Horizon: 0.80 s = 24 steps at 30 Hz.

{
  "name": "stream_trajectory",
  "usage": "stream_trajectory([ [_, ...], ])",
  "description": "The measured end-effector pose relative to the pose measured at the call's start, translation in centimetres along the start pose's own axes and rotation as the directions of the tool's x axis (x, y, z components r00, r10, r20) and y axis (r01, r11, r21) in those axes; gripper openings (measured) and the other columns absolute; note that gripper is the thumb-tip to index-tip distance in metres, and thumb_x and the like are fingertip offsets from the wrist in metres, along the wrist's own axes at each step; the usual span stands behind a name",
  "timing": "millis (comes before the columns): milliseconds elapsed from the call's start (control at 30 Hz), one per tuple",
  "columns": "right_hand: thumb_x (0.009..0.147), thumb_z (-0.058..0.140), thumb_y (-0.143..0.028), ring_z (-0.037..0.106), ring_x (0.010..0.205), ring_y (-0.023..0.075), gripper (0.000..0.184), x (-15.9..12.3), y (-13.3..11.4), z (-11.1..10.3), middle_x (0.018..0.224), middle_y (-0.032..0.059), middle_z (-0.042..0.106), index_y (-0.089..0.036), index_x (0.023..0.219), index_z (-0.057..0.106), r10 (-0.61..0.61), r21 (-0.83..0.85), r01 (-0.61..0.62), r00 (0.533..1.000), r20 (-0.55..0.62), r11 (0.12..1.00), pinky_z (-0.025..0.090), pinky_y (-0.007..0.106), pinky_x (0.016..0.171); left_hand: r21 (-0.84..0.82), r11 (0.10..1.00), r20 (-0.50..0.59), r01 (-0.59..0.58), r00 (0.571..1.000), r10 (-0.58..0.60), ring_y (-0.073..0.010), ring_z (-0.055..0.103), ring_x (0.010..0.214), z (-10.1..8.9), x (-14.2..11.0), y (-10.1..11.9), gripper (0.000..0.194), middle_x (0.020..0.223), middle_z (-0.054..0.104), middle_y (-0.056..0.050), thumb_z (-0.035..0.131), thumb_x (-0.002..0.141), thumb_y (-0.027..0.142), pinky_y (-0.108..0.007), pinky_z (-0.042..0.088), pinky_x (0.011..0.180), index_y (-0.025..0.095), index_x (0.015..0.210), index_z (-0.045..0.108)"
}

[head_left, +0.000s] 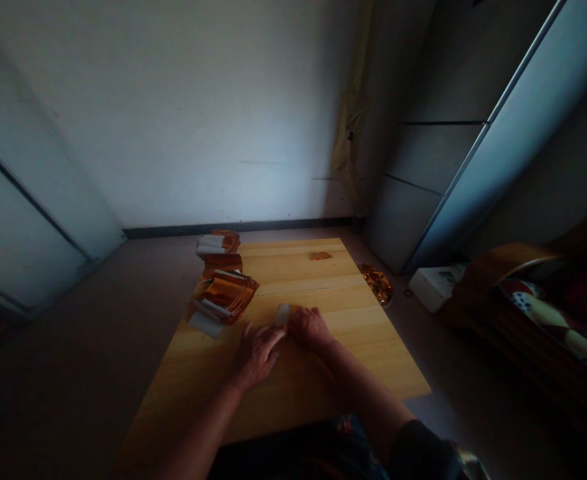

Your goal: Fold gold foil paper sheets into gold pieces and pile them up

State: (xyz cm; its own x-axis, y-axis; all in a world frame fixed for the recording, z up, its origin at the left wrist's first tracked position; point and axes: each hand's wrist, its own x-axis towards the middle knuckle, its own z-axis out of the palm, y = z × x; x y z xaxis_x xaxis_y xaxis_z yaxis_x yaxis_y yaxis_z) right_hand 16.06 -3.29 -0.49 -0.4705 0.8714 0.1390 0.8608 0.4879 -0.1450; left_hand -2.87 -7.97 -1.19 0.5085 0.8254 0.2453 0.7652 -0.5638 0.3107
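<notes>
**First speaker:** What does the head camera show at the hands?

**Second speaker:** The person's left hand [256, 357] and right hand [310, 328] are close together above a pale wooden table [333, 283], near its middle. A small white strip [283, 315] stands between them.

**First speaker:** In which state are the fingers?

**Second speaker:** The right hand's fingers [300, 317] are curled, and they seem to grasp the strip. The left hand's fingers [268, 339] are stretched toward it, with the tips just beside it. One cannot tell if they press on it.

**First speaker:** And what is around the hands?

**Second speaker:** Stacks of orange foil packets [223, 297] stand along the table's far left edge, with white paper strips [212, 245] among them. The nearest stack reaches over this edge. A small orange piece [320, 256] lies alone near the far edge. Crumpled gold foil [376, 285] lies on the floor beside the table, and a white box [436, 287] is further right. Beyond it is a patterned cloth [538, 313] in a wooden seat.
</notes>
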Motion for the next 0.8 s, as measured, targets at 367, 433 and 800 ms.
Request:
stream_trajectory([
  [367,0.089,0.048,-0.028,0.058,0.084,0.0175,0.019,0.1,-0.2,-0.4,0.092,0.0087,0.065,-0.016,0.090,0.063,0.072,0.031,-0.073,0.997,0.010,0.997,0.036,0.030,0.076,0.049,0.999,-0.025,-0.006,1.000,0.007,-0.0236,0.052,0.116,-0.4,0.0,0.8,0.038,0.124,0.061,-0.002,0.049,0.076,0.015,-0.058,0.020,0.106,0.030,0.109,0.060],
  [433,0.086,0.053,-0.029,0.058,0.083,0.0167,0.016,0.1,-0.1,-0.2,0.092,0.0074,0.064,-0.016,0.088,0.062,0.109,0.075,-0.109,0.994,0.000,0.991,0.036,0.028,0.075,0.059,0.998,-0.035,0.000,0.999,0.002,-0.0235,0.052,0.116,-0.5,0.0,1.1,0.036,0.124,0.061,-0.002,0.050,0.076,0.016,-0.058,0.021,0.106,0.030,0.108,0.061],
  [800,0.079,0.057,-0.019,0.056,0.077,0.0141,0.005,-0.1,0.8,0.4,0.084,0.0032,0.062,-0.017,0.080,0.062,0.146,0.238,-0.126,0.987,-0.068,0.963,0.036,0.024,0.071,0.050,0.998,-0.047,0.029,0.999,-0.027,-0.0252,0.053,0.114,-0.8,0.4,1.9,0.027,0.121,0.063,-0.005,0.054,0.076,0.021,-0.059,0.020,0.107,0.027,0.101,0.062],
])
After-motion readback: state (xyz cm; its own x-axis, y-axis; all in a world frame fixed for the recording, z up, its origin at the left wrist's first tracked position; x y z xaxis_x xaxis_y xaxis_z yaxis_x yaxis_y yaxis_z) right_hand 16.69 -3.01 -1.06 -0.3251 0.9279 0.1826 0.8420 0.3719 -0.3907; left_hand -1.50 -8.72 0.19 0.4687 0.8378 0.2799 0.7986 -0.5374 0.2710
